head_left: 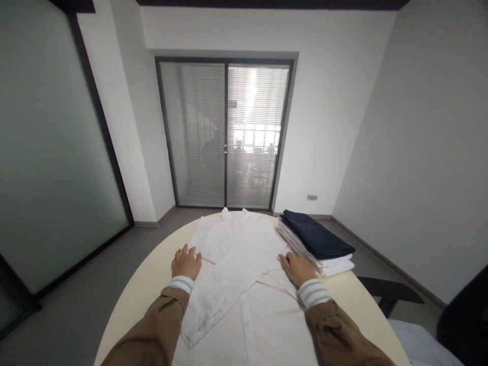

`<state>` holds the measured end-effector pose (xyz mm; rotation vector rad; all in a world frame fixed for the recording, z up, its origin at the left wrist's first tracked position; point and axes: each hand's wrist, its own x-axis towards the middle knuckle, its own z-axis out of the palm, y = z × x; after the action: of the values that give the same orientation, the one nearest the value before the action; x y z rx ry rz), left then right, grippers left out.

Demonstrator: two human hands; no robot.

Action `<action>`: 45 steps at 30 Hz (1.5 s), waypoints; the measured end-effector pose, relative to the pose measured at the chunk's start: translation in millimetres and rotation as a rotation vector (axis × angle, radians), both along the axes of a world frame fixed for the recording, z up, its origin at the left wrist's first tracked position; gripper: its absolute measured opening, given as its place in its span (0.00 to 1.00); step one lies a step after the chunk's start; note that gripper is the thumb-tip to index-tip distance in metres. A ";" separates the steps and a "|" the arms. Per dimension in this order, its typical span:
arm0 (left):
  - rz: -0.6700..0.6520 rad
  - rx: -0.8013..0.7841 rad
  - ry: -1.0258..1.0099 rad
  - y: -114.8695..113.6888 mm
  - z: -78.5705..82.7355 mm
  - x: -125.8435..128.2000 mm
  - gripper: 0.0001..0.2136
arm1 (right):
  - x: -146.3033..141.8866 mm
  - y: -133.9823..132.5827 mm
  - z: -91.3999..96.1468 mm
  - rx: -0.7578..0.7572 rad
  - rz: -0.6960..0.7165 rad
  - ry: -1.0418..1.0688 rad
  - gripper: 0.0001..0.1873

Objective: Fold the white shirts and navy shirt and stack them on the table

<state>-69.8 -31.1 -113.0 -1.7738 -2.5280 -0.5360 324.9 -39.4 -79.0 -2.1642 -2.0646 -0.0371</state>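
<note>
A white long-sleeved shirt is spread on the round table, its collar at the far edge. One sleeve lies slantwise over the body of the shirt, its cuff towards the near left. My left hand rests on the shirt's left edge, fingers spread. At the right edge, my right hand has its fingers bent and closed on the shirt's cloth, beside creased fabric. The fingertips there are partly hidden.
Close to my right hand stands a stack of folded white clothes topped by a folded navy garment. The pale round table has a curved edge. A dark chair armrest is at the right.
</note>
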 end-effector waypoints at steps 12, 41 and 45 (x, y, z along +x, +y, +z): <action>0.064 -0.106 0.029 2.8 -4.3 1.7 0.27 | -14.6 -13.7 -5.0 0.021 0.314 0.078 0.28; -0.040 0.102 -0.265 18.6 1.8 -15.4 0.17 | -148.2 -30.1 -6.7 -0.117 0.676 0.276 0.34; -0.070 0.037 -0.272 31.2 10.8 -23.7 0.17 | -147.4 -29.5 -7.8 -0.118 0.675 0.289 0.34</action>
<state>-93.4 0.1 -102.2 -1.9001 -2.6092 -0.8768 177.4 -68.9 -86.8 -1.3115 -2.5266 0.4493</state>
